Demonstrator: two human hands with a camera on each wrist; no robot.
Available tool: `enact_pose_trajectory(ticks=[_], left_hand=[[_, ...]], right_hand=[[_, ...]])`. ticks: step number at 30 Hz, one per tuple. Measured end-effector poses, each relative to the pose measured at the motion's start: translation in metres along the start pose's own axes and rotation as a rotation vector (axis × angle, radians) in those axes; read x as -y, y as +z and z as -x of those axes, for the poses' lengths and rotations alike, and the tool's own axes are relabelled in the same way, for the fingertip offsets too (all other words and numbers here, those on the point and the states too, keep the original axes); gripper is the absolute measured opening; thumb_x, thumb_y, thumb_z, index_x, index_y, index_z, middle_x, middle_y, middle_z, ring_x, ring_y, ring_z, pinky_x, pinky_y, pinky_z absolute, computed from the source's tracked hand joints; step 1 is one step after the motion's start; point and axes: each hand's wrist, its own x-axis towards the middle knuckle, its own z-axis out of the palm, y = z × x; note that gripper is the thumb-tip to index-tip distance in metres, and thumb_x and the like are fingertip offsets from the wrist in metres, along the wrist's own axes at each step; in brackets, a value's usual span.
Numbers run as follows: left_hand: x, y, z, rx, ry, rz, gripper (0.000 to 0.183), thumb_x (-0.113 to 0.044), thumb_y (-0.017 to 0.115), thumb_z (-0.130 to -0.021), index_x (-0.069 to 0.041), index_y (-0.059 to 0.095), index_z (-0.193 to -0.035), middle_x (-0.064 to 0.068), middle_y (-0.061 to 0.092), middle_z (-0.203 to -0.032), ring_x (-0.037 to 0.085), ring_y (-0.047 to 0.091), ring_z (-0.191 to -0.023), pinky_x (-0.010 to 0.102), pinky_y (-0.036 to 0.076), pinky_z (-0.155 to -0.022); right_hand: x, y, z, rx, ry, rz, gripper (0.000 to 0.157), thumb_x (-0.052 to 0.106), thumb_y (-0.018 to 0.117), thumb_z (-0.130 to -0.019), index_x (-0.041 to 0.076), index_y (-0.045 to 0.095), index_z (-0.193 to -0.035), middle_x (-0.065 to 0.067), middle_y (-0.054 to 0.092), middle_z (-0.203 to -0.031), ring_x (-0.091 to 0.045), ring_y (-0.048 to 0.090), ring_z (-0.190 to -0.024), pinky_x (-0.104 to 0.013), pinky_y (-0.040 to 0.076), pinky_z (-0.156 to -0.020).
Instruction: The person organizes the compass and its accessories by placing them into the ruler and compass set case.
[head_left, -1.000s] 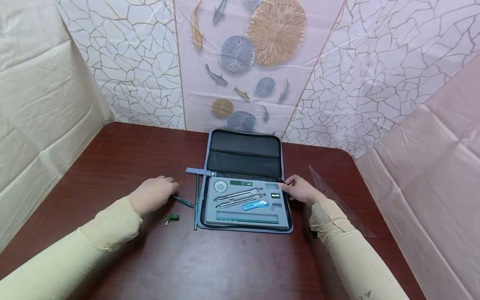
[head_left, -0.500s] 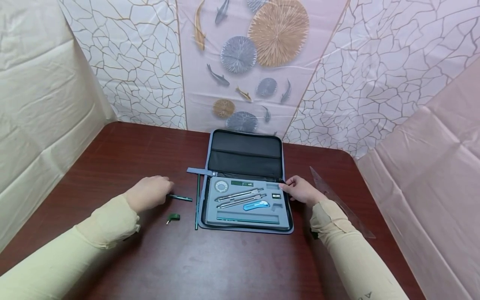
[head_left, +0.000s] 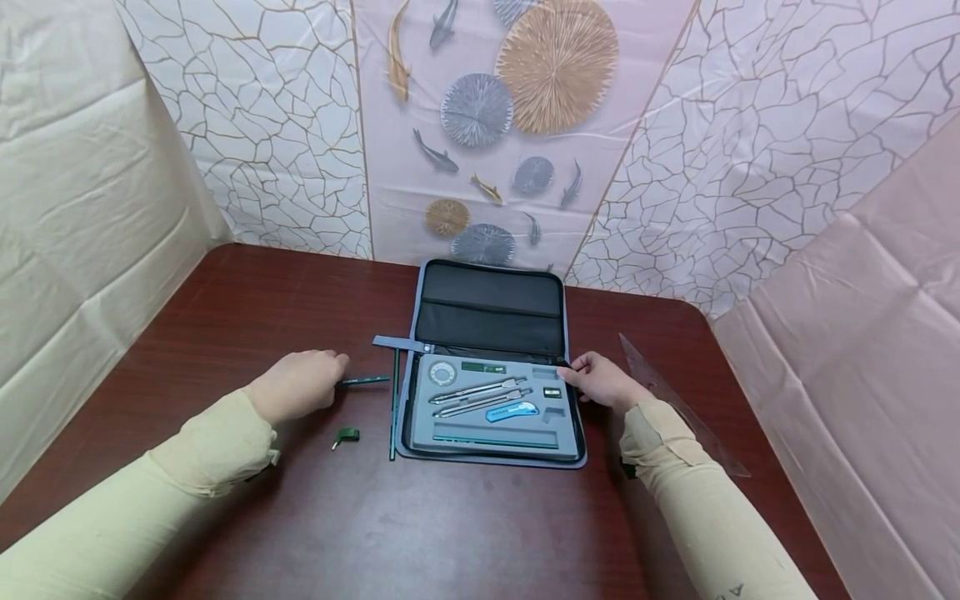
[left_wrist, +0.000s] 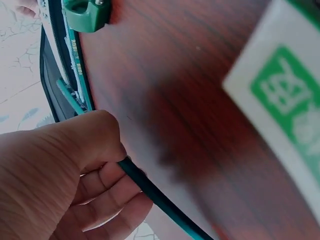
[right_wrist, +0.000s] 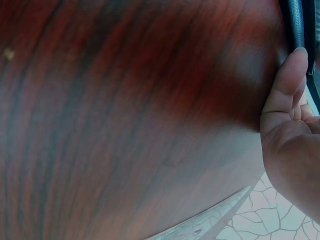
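Note:
My left hand (head_left: 302,385) pinches a dark green pencil (head_left: 366,380) between thumb and fingers, left of the case. In the left wrist view the pencil (left_wrist: 165,205) runs down and right from beneath the thumb. The open zip case (head_left: 491,460) holds a grey foam tray (head_left: 480,385) with two silver compasses (head_left: 480,396), a blue craft knife (head_left: 512,412), a white ring-shaped piece (head_left: 442,373), a small sharpener (head_left: 552,392) and a teal pencil (head_left: 495,441). My right hand (head_left: 600,379) grips the case's right edge, its thumb on the rim in the right wrist view.
Another green pencil (head_left: 393,408) lies along the case's left side, by the blue strap (head_left: 397,342). A small green piece with a metal tip (head_left: 347,435) rests nearer the front. A clear set square (head_left: 675,404) lies right. A white thing with green print (left_wrist: 285,95) looms close to the left wrist camera.
The pencil in my left hand has swung from slanting down and right to nearly level, and the hand has shifted slightly left. My right hand stays at the case's edge.

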Motion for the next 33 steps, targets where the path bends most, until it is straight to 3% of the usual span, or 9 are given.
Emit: enact_pose_trajectory(ticks=[6, 12, 25, 33], left_hand=[[-0.004, -0.003, -0.004, -0.018, -0.011, 0.042, 0.015, 0.001, 0.066, -0.077, 0.001, 0.059, -0.090, 0.006, 0.051, -0.070, 0.018, 0.051, -0.060, 0.036, 0.051, -0.055], [-0.018, -0.011, -0.012, 0.009, 0.010, 0.093, 0.012, -0.001, 0.066, -0.079, -0.002, 0.058, -0.088, 0.004, 0.050, -0.071, 0.016, 0.049, -0.062, 0.031, 0.049, -0.056], [-0.063, -0.024, -0.033, -0.035, 0.127, 0.117, 0.006, -0.005, 0.065, -0.085, -0.006, 0.060, -0.088, 0.000, 0.051, -0.075, 0.015, 0.049, -0.066, 0.029, 0.045, -0.057], [-0.096, -0.025, -0.049, 0.015, 0.213, 0.174, 0.012, -0.004, 0.063, -0.086, -0.013, 0.057, -0.082, -0.004, 0.047, -0.072, 0.013, 0.044, -0.064, 0.027, 0.038, -0.055]], right_hand=[[0.000, 0.000, 0.000, -0.002, -0.002, 0.002, 0.043, 0.039, 0.060, -0.096, 0.002, 0.046, -0.113, -0.014, 0.054, -0.099, -0.026, 0.059, -0.083, -0.037, 0.049, -0.076], [0.000, -0.001, 0.001, -0.004, -0.005, 0.004, 0.044, 0.040, 0.060, -0.095, 0.003, 0.046, -0.113, -0.014, 0.054, -0.099, -0.026, 0.059, -0.084, -0.037, 0.049, -0.077], [-0.003, -0.003, -0.001, 0.004, -0.006, -0.006, 0.046, 0.043, 0.061, -0.094, 0.003, 0.046, -0.112, -0.014, 0.055, -0.101, -0.026, 0.059, -0.085, -0.037, 0.049, -0.077], [0.000, 0.000, 0.000, -0.003, 0.005, -0.010, 0.044, 0.040, 0.061, -0.095, 0.003, 0.046, -0.113, -0.014, 0.054, -0.100, -0.027, 0.058, -0.084, -0.037, 0.049, -0.077]])
